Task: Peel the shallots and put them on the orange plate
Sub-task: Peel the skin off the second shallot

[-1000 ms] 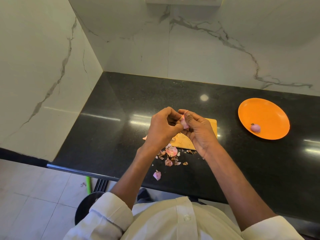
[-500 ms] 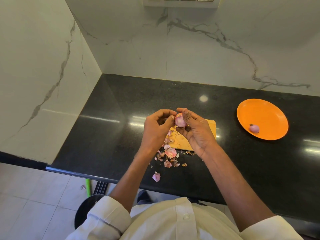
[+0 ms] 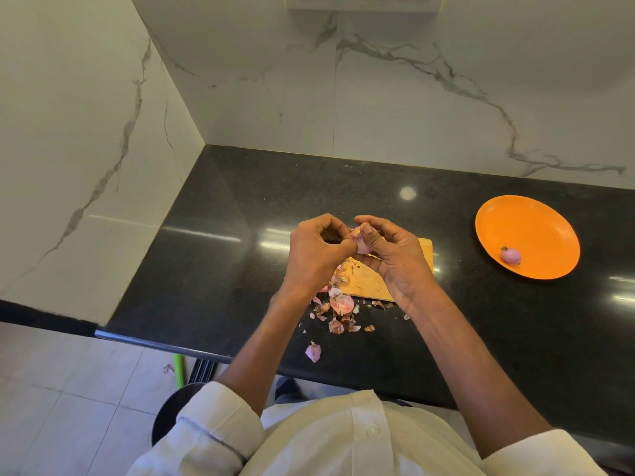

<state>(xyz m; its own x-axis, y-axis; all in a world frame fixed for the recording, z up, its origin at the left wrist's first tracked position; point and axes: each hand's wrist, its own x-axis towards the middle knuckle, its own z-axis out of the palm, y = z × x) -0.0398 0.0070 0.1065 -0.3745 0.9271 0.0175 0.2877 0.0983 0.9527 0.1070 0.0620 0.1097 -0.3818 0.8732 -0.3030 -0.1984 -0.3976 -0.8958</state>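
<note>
Mostly the shallot (image 3: 361, 242) is hidden: only a pale pink patch shows between the two hands, held above the far left of the board (image 3: 369, 281). The left hand (image 3: 314, 254) has its fingers curled, thumb and fingertips pinching at the shallot's left side; whether they grip skin or flesh cannot be told. The right hand (image 3: 395, 259) is wrapped round the shallot, thumb laid over its top. Both hands cover much of the board, so only its near edge and right corner show (its left end is lost under the left wrist).

A peeled shallot (image 3: 511, 255) lies on the orange plate (image 3: 536, 221), near its front rim, well to the right on the black table (image 3: 240, 235). Peels (image 3: 338, 305) are scattered just in front of the board, one larger piece (image 3: 313, 352) nearer the table's edge. Below the table, a green stick (image 3: 178, 371) and a dark round object (image 3: 168, 413) are partly cut off by the sleeve (image 3: 213, 427); what they are is unclear.
</note>
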